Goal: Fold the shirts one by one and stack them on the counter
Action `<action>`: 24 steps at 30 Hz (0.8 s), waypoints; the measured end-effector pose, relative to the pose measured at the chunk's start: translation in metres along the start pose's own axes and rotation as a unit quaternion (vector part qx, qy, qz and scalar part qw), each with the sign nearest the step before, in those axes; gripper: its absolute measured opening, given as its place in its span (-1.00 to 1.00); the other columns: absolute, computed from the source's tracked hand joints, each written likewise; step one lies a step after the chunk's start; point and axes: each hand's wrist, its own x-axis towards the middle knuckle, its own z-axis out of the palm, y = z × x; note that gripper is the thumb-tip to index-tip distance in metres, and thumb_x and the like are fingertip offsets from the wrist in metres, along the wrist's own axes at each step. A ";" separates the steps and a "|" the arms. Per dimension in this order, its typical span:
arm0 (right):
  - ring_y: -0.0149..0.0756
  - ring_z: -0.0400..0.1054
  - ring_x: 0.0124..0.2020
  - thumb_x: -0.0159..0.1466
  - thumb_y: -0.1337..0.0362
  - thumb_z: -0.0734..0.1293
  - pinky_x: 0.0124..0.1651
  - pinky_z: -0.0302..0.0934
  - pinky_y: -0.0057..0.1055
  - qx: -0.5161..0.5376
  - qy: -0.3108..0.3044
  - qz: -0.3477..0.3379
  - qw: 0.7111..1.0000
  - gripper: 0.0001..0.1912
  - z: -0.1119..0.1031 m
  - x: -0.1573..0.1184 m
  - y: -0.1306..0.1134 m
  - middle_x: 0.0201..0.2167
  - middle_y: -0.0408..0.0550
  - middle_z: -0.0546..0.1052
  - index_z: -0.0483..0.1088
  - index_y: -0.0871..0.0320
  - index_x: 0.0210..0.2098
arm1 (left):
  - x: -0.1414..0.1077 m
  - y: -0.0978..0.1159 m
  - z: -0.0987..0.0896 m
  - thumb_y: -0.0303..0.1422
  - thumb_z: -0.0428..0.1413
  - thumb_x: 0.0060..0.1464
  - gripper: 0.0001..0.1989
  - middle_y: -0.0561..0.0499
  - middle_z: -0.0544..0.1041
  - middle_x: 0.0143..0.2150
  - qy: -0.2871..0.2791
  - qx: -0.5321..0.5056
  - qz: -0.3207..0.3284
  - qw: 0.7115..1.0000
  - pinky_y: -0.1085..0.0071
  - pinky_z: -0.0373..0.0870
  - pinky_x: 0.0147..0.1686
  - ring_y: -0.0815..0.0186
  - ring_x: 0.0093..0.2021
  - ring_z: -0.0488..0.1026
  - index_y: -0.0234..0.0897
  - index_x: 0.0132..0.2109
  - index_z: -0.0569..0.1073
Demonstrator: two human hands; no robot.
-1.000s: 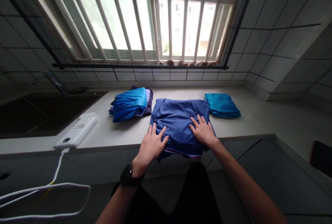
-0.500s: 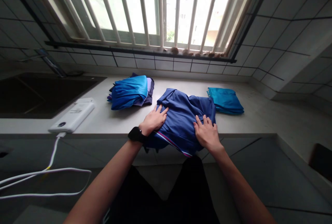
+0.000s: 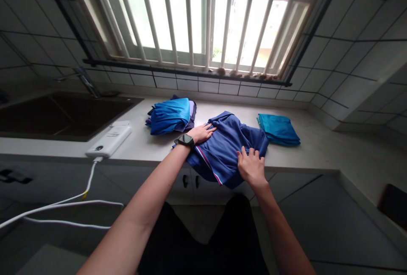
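A crumpled blue sports top (image 3: 227,145) lies on the white countertop (image 3: 143,152), its striped red-and-white trim hanging over the front edge. My left hand (image 3: 203,133) rests flat on its left side, fingers together and not gripping, with a black watch (image 3: 185,140) on the wrist. My right hand (image 3: 251,166) presses on the top's lower right part near the counter edge, with fingers apart. Left of it sits a folded stack of blue clothes (image 3: 170,116), and a folded teal garment (image 3: 279,130) lies to the right.
A white power bank (image 3: 108,140) lies near the counter's front edge, its white cable (image 3: 70,207) trailing downward. A dark sink (image 3: 63,116) with a tap (image 3: 86,82) is at the left. Tiled walls and a barred window stand behind the counter.
The blue top has turned, its lower end swinging right and its trim angling across the counter edge. My left hand has moved farther up and left, and the view has tilted.
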 end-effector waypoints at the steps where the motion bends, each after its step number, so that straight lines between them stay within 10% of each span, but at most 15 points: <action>1: 0.19 0.29 0.25 0.55 0.08 -0.10 0.13 0.25 0.04 0.005 0.000 0.004 1.000 -0.33 0.000 0.000 -0.002 0.28 0.38 0.42 0.28 0.19 0.44 | -0.002 0.005 -0.003 -0.42 -0.09 0.39 -0.48 -0.27 0.32 0.47 0.011 0.005 -0.028 1.000 0.12 0.13 0.46 0.06 0.50 0.20 -0.34 0.41 0.37; 9: 0.21 0.26 0.26 0.54 0.10 -0.07 0.16 0.22 0.04 0.011 -0.002 0.001 1.000 -0.34 0.002 -0.002 -0.002 0.29 0.38 0.40 0.25 0.25 0.46 | -0.063 0.068 0.025 0.07 -0.04 0.34 -0.25 -0.62 0.36 0.35 0.068 -0.029 -0.356 0.932 -0.26 0.45 0.05 -0.46 0.29 0.37 -0.38 0.43 0.33; 16: 0.16 0.28 0.23 0.55 0.09 -0.05 0.14 0.24 0.01 -0.005 -0.008 -0.007 1.000 -0.36 -0.003 -0.004 0.002 0.29 0.32 0.41 0.24 0.20 0.46 | -0.077 0.084 0.016 0.02 -0.17 0.43 -0.30 -0.46 0.18 0.51 0.015 -0.029 -0.338 0.941 -0.20 0.15 0.38 -0.32 0.49 0.12 -0.31 0.49 0.25; 24: 0.13 0.36 0.18 0.56 0.06 0.00 0.06 0.28 -0.08 -0.009 -0.028 -0.022 0.999 -0.41 -0.020 -0.013 0.004 0.21 0.27 0.48 0.37 0.13 0.37 | -0.040 0.038 0.017 0.04 -0.19 0.44 -0.34 -0.35 0.14 0.54 -0.025 -0.047 -0.194 0.980 -0.19 0.10 0.41 -0.22 0.54 0.04 -0.21 0.48 0.26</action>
